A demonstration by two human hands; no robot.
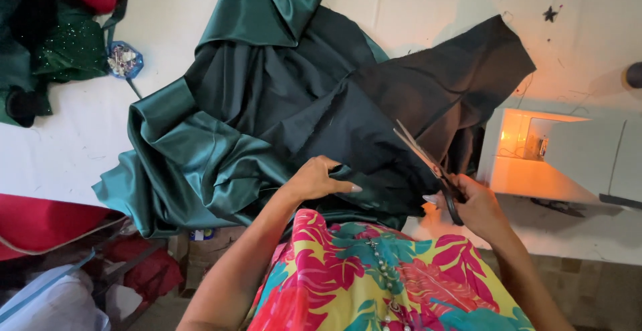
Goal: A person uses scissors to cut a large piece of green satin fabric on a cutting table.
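A large piece of dark green satin fabric [267, 103] lies bunched over a white table [60, 137]. My left hand [315, 178] grips a fold of the fabric near the table's front edge. My right hand [476, 204] holds a pair of scissors [428, 164] by the handles, with the blades parted and pointing up-left over the dark edge of the fabric. A bright floral garment on my body fills the bottom middle of the view.
A white sewing machine [562, 157] with a lit lamp stands at the right. A blue dish of pins [124, 59] and sequinned green cloth [67, 43] sit at the back left. Red cloth [40, 221] and bags lie below the table's left edge.
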